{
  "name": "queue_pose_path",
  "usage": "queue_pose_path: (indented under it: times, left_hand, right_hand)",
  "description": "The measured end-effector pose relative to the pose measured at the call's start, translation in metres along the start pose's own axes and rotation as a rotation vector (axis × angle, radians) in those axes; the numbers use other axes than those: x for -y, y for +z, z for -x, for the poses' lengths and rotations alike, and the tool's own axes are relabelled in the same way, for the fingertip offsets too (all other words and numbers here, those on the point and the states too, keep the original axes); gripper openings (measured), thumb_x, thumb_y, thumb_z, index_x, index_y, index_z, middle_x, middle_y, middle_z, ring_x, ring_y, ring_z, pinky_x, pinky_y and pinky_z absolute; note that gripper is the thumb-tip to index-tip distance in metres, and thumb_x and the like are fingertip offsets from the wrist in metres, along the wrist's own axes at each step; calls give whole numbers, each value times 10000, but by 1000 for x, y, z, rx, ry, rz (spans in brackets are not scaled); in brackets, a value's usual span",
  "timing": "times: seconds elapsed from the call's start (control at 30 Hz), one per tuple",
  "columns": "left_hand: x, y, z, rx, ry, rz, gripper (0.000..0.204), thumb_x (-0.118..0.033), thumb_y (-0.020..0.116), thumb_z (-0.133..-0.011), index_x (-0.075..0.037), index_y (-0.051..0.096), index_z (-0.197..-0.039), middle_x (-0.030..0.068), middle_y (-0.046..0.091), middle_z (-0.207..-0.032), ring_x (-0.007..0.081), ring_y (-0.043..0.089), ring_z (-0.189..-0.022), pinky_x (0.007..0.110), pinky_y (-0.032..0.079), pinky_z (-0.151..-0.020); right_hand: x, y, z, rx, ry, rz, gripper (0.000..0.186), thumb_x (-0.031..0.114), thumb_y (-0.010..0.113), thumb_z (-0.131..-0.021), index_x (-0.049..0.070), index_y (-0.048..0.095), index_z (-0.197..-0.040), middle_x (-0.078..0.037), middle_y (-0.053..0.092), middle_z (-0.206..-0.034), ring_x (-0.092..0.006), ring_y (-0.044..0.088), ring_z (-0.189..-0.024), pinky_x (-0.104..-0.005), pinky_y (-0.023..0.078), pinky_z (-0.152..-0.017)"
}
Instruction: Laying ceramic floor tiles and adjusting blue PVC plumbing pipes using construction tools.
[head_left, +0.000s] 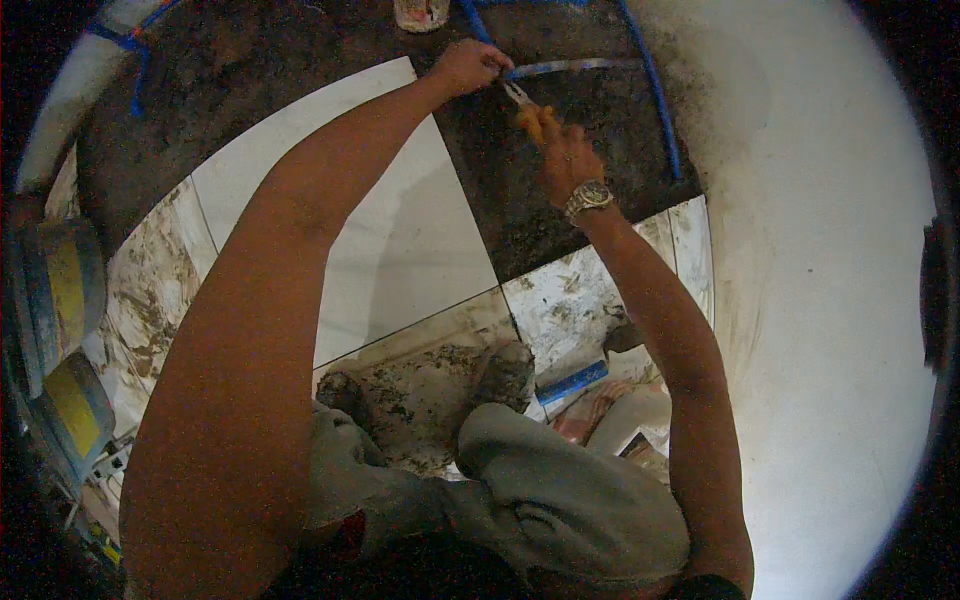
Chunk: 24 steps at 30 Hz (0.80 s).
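My left hand (470, 68) is closed at the left end of a thin grey strip (570, 67), beside a blue pipe (478, 25) lying on dark bare floor (540, 220); what its fingertips hold is too small to make out. My right hand (568, 160), wearing a metal wristwatch (588, 200), grips orange-handled pliers (520, 100), whose jaws meet the spot at my left fingertips. A large white tile (400, 260) lies beneath and right of my left forearm.
More blue pipes (655, 90) run over the dark floor. A stained pale container (420, 14) stands at the top. Dirty tiles (560, 290) surround my knees. A pale wall (830, 300) rises at right; grey-and-yellow objects (65, 290) sit at left.
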<state>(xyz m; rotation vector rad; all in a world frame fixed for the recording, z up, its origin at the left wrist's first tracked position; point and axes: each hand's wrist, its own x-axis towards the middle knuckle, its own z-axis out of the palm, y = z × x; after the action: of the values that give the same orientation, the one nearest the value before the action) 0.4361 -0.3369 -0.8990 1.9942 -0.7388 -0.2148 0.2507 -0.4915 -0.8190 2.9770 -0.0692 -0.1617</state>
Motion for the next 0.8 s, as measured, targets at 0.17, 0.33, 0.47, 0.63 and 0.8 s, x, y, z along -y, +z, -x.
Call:
queue_pose_path:
  times: [0.17,0.33,0.47,0.63,0.8]
  left_hand:
    - [2,1,-2,76,-19,-13,251,-107,626,-793,-141,696,-1031,69,688,-800,155,646,-718,314,526,-714]
    - [7,7,-4,5,49,-81,242,-93,616,-804,-130,694,-1030,76,693,-900,193,659,-781,335,527,-739]
    - [12,11,-3,30,55,-59,217,-104,616,-821,-121,695,-1023,74,696,-916,192,667,-806,338,531,-758]
    - [17,11,-7,19,42,-67,209,-106,607,-826,-127,697,-1013,87,695,-959,183,665,-891,358,523,-818]
    - [17,6,-4,21,96,-43,213,-120,619,-823,-127,695,-1022,81,691,-890,183,650,-810,352,515,-771]
  right_hand:
    - [1,28,4,-19,-69,-402,499,141,662,-735,53,518,-1205,-255,593,-1045,-401,623,-833,-444,530,-645]
    - [9,59,-3,-34,47,-680,266,148,598,-775,22,593,-1010,-195,621,-784,-374,615,-707,-426,505,-598]
    - [14,61,-5,183,89,-973,155,136,548,-803,38,580,-919,-121,604,-731,-258,603,-655,-397,484,-562]
    - [8,33,6,641,404,-2110,197,131,561,-811,75,525,-996,-94,597,-893,-189,598,-738,-381,482,-592]
    - [3,5,18,680,392,-2179,284,121,555,-815,65,517,-1091,-140,608,-1001,-243,626,-812,-390,517,-696]
